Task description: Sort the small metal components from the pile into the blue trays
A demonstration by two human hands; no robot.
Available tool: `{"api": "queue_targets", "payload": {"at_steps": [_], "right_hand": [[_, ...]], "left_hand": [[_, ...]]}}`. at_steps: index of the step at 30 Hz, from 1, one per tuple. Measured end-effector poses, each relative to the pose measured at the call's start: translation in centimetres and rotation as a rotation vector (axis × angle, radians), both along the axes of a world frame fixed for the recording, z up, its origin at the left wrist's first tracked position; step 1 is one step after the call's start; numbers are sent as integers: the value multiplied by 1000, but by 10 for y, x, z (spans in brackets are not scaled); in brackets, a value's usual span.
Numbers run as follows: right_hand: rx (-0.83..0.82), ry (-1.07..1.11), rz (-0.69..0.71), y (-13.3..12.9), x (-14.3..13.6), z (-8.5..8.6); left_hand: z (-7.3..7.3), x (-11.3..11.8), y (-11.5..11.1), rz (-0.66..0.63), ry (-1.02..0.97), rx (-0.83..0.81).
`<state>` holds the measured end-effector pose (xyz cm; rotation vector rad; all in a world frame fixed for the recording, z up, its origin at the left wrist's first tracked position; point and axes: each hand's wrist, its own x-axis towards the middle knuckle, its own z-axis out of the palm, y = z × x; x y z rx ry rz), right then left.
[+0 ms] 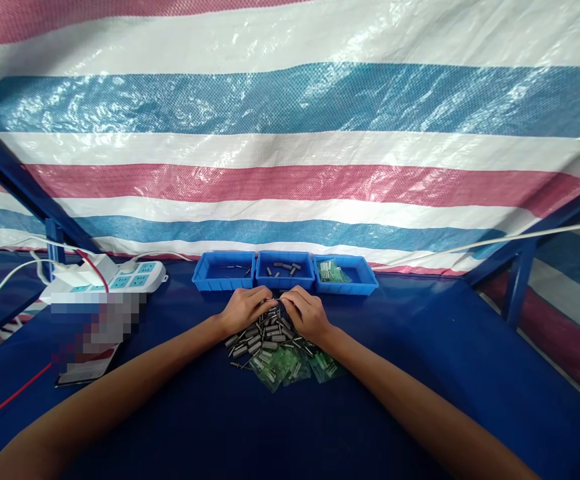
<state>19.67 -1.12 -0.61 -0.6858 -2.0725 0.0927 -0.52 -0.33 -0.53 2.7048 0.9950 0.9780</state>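
My left hand (246, 309) and my right hand (308, 313) meet over the far side of a mixed pile, fingertips close together. Both are closed in a pinch. A small thin bright bit shows between the fingertips, too small to name. Under and in front of them lie grey metal cylinders (254, 347) and thin metal pins (240, 365), heaped together. Small clear bags with green contents (283, 363) lie on the near side of the heap. Just beyond my hands stand three blue bins: the left bin (223, 285), the middle bin (286, 256) and the right bin (347, 288).
The left bin holds a few thin pins, the middle one several grey cylinders, the right one green bags. A white power strip (143, 277) with cables sits at the left on the blue table (420, 347). Near it lies a partly blurred flat object (87, 365). Striped sheeting (290, 150) hangs behind.
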Motion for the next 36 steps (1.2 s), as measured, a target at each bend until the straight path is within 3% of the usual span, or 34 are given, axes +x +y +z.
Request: {"api": "queue_targets", "payload": {"at_steps": [10,36], "right_hand": [[8,-9,-11,1,1,-5],[29,26,3,2,1,-6]], "left_hand": [[1,-1,-1,-1,-18,72],[4,2,-1,-11,-66,74]]}}
